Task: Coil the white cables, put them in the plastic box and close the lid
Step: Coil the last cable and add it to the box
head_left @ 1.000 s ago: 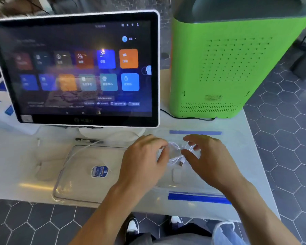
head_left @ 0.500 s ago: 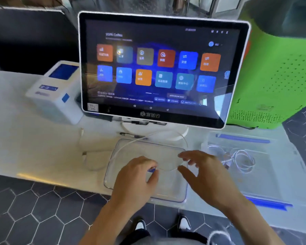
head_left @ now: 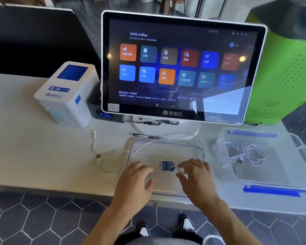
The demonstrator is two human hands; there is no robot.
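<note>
Shifted since a second ago from clear plastic box (head_left: pixel 265 175) at 3 o'clock, coiled white cable (head_left: pixel 252 154) left inside. Left hand (head_left: pixel 136 179) and right hand (head_left: pixel 196 175) relaxed, empty, over clear flat lid (head_left: pixel 166 151). Loose white cable (head_left: pixel 102 152) at 10 o'clock, partly across lid. Judged next for coiling.

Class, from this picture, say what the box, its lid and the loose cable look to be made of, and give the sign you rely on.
Box: clear glossy plastic, apparently; the coiled cable inside shows through its wall.
Lid: the same clear plastic, it seems; the table shows through it.
Cable: white, smooth, probably rubbery sheath, since it bends in loose curves.
</note>
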